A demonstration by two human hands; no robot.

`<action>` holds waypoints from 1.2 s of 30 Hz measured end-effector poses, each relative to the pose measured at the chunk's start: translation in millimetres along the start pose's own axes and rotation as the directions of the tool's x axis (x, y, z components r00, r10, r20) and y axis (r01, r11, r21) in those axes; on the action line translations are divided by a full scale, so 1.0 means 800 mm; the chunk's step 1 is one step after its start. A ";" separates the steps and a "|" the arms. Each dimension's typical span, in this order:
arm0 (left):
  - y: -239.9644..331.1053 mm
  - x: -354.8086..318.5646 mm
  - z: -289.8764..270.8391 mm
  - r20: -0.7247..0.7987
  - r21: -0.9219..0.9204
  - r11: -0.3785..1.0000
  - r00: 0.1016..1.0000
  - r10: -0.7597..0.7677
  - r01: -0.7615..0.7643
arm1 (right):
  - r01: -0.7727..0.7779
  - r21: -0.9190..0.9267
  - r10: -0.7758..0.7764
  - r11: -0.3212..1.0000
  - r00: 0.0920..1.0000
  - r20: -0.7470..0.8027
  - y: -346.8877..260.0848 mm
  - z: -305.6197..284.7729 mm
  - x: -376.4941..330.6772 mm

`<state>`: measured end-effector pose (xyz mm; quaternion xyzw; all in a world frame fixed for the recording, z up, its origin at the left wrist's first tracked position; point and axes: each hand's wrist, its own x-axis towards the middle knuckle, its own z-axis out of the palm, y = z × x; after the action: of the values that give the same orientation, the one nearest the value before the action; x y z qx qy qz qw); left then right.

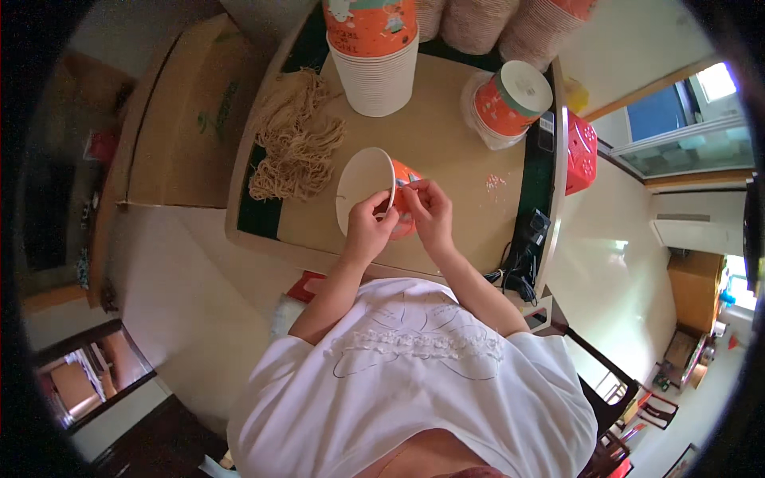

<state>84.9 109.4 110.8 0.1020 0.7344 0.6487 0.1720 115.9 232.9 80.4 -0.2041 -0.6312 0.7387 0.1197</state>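
Note:
An orange-and-white paper bucket (364, 171) lies on its side on the table in front of me, its open mouth facing left. At the bucket's rim, my left hand (370, 229) is closed, with fingers reaching inside the mouth and the wall pinched between them. My right hand (431, 217) is on the printed outer side, thumb and forefinger pinched together close to the left fingertips. Whatever is between the right fingertips is too small to tell. A short dark string end shows inside the bucket's mouth. To the left lies a tangled heap of tan strings (299, 143).
A tall stack of paper buckets (378, 80) stands beyond the hands. More wrapped stacks (478, 24) line the far edge. A smaller bucket stack (514, 99), tiny pale bits (496, 185) and a black device with a cable (526, 251) are at right. A cardboard box (179, 119) stands left.

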 end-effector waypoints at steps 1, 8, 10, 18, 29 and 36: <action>0.002 -0.001 0.000 0.012 0.007 1.000 1.000 -0.002 0.002 | 0.047 0.008 -0.047 0.999 0.999 0.001 0.000 0.001 -0.001; 0.005 -0.001 0.007 0.009 -0.003 1.000 1.000 -0.010 0.010 | 0.138 0.002 -0.138 0.990 0.990 -0.004 -0.006 -0.003 -0.004; 0.004 -0.003 0.009 0.006 -0.016 1.000 1.000 -0.012 0.013 | 0.131 0.005 -0.130 0.991 0.991 -0.005 -0.008 -0.004 -0.005; -0.005 0.003 0.012 0.040 -0.017 0.990 0.989 0.142 -0.141 | 0.142 -0.037 -0.143 0.989 0.990 -0.007 -0.005 -0.011 -0.007; -0.032 0.015 0.026 0.167 -0.017 0.996 0.982 0.088 -0.086 | 0.130 -0.091 -0.130 0.987 0.991 0.013 0.017 -0.040 -0.010; -0.019 0.014 0.026 0.183 0.020 0.998 0.981 0.060 -0.065 | 0.115 -0.031 -0.114 0.993 0.993 0.004 0.022 -0.041 -0.006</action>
<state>83.7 130.4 92.7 0.1860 0.7205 0.6320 0.2166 136.8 256.9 59.9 -0.1687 -0.6534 0.7209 0.1580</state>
